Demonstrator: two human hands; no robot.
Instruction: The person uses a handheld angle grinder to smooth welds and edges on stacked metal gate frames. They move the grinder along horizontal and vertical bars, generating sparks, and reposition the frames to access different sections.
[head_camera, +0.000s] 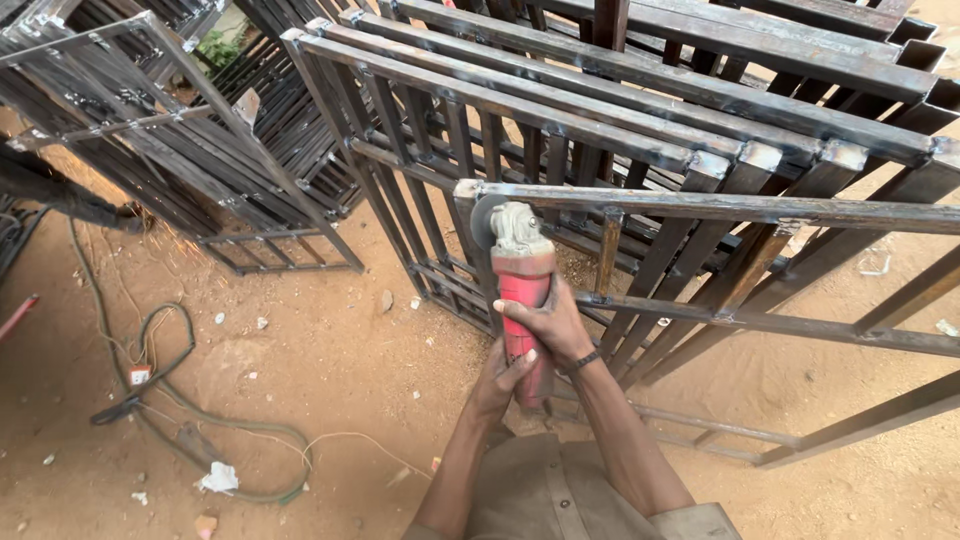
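Observation:
Both my hands hold a red angle grinder (521, 285) with a grey head. My right hand (556, 325) wraps the middle of its body, and my left hand (503, 375) grips the rear end lower down. The grinder's disc (486, 221) sits against the upper left corner of a dark steel frame (700, 207) that stands in front of me. The frame has a top rail and several upright and slanted bars.
More welded steel frames (620, 90) are stacked behind, and another set (150, 130) leans at the left. Cables (170, 390) snake over the sandy ground at lower left, among scraps of paper (220, 478) and small stones.

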